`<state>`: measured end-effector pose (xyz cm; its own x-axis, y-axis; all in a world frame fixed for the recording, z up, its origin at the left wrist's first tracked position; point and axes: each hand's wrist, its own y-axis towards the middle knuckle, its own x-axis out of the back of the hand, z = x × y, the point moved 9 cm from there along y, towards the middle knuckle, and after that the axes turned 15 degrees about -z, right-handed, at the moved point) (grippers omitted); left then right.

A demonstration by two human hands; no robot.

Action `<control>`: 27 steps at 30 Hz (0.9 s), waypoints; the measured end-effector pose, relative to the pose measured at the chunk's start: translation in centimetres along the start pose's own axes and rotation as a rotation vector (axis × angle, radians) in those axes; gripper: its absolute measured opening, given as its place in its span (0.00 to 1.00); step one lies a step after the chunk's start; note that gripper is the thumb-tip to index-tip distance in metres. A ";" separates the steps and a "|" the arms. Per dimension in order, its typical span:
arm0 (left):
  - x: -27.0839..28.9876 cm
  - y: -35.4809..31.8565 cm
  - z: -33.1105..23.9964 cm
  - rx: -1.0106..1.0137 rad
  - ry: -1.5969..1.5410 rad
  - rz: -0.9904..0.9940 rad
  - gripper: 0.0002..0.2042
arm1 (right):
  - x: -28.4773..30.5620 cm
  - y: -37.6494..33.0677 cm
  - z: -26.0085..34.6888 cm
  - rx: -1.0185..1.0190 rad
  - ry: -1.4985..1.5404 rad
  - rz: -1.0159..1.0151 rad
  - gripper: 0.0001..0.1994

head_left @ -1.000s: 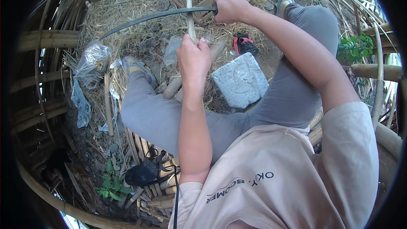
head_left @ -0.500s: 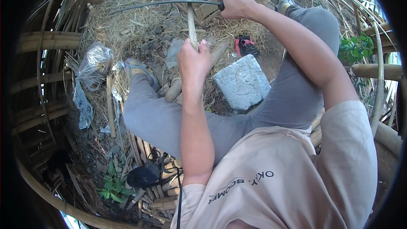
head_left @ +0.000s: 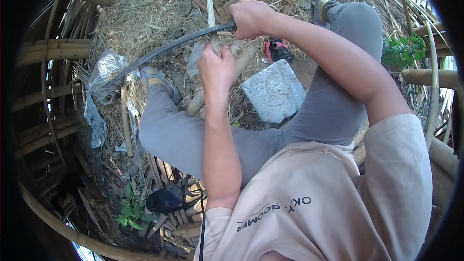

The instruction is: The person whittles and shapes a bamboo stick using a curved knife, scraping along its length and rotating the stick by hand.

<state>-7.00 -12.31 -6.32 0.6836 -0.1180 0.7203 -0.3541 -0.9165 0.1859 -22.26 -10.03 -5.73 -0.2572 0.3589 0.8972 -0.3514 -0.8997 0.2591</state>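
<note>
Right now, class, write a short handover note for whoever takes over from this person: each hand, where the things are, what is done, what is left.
Left hand: shut round the thin bamboo strip, holding it upright in front of the knees.
Right hand: shut on the handle of the long curved blade; the blade lies across the strip just above the left grip, tip pointing to the person's left.
Around: grey stone block on the ground between the legs, straw and bamboo poles all about.
Done: blade set against the strip.
Left: whether the strip is cut or split yet cannot be told; working it is probably unfinished.
</note>
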 end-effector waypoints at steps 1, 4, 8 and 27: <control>-0.1 0.0 0.0 -0.005 0.001 0.002 0.13 | -0.1 0.0 -0.2 -0.007 -0.007 0.023 0.16; 0.1 -0.2 -0.2 0.019 -0.048 0.005 0.12 | 0.2 0.8 -2.8 -0.066 -0.012 -0.075 0.16; 0.3 -0.2 -0.4 0.005 -0.025 -0.001 0.12 | 0.3 1.1 -4.0 -0.072 -0.048 -0.069 0.17; 1.0 -0.5 0.3 0.032 -0.017 0.037 0.14 | 0.1 1.1 -4.7 -0.043 -0.005 -0.094 0.16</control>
<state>-5.95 -12.08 -5.83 0.6814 -0.1581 0.7146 -0.3586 -0.9233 0.1375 -26.91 -9.87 -7.02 -0.2169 0.4400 0.8714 -0.4125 -0.8504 0.3267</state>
